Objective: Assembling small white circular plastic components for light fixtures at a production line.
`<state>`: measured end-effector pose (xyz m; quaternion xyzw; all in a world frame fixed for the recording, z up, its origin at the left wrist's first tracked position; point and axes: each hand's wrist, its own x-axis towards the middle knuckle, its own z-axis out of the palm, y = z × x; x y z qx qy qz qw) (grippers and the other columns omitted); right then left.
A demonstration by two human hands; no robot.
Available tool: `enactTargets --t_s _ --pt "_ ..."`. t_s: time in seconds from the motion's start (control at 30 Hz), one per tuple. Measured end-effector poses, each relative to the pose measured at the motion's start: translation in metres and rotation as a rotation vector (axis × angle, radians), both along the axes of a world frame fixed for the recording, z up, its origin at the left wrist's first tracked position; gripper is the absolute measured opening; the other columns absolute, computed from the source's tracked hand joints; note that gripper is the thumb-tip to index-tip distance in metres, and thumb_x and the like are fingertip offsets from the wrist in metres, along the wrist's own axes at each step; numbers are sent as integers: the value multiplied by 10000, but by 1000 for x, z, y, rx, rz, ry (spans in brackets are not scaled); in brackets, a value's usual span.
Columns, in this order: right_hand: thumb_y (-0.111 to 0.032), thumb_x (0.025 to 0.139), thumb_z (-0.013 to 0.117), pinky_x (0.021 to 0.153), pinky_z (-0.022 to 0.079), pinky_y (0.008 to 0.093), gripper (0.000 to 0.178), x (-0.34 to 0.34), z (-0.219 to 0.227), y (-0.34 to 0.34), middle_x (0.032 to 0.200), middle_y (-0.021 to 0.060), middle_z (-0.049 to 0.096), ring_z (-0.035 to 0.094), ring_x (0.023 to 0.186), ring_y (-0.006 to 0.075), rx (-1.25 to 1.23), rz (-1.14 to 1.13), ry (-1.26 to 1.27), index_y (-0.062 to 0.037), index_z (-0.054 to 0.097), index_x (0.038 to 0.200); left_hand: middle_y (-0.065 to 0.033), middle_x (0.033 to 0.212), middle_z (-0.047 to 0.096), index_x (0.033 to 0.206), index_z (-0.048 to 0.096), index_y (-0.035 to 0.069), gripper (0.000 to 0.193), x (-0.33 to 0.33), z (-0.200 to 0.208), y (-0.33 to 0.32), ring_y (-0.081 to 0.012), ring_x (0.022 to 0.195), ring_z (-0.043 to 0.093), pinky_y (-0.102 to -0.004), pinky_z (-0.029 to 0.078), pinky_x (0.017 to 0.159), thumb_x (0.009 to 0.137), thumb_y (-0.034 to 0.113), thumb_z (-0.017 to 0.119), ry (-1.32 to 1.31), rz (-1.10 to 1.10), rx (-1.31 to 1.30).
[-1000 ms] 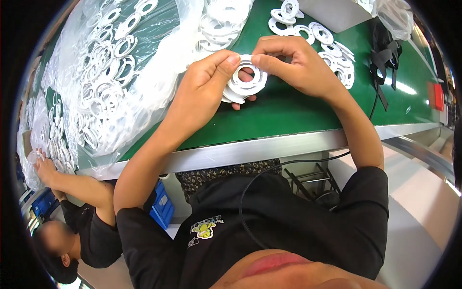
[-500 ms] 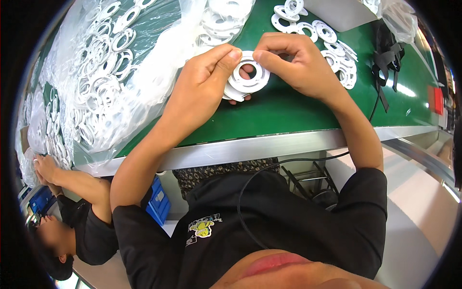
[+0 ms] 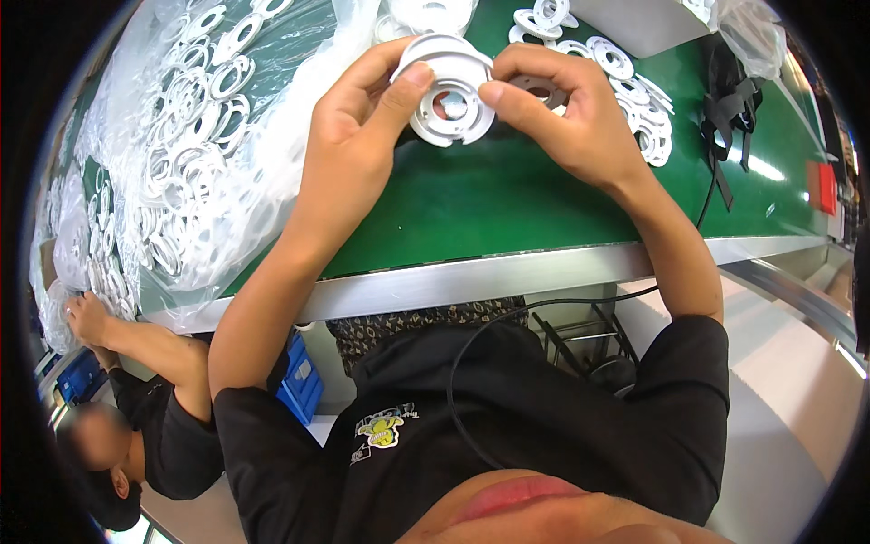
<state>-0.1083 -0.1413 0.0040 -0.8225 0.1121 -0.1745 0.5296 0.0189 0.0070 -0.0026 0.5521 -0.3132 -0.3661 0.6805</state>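
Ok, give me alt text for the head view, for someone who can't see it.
Left hand and right hand together hold a white plastic ring above a green bench. More white rings lie beyond, and bagged rings to the left.

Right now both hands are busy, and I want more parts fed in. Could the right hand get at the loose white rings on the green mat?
Probably yes. The white rings lie just beyond the right hand on the green mat, nothing between; it must first release the white disc.

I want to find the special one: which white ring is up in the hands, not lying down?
The white plastic ring pinched between the left hand and right hand, lifted above the green table; the others lie flat.
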Motion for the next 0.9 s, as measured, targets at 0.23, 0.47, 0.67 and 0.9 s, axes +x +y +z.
enactTargets --t_s 0.23,0.47,0.67,0.9 --pt "-254 812 656 525 402 227 262 0 -6 1 619 26 578 503 560 77 -8 32 37 7 648 828 -55 999 628 1184 563 -12 305 -3 -6 3 -95 866 555 -231 449 790 944 175 545 -190 -96 33" --pt "-250 808 653 514 381 221 275 0 -7 3 613 23 559 481 566 61 17 62 64 22 657 855 -66 1066 609 1212 560 -21 331 1 -7 4 -98 941 560 -227 443 835 954 184 534 -279 -140 77" --pt "-268 839 646 516 374 217 280 0 -3 6 637 -5 561 463 566 46 109 -10 75 12 649 845 -87 992 638 1164 572 -41 319 1 -5 0 -111 900 590 -234 462 804 933 180 570 -80 -93 41" --pt "-226 862 631 616 404 217 231 -1 2 0 740 22 607 516 659 77 347 -28 83 -3 657 913 -107 971 649 1127 570 -61 335 7 -4 -2 -135 865 625 -248 504 809 916 197 600 187 11 -73"
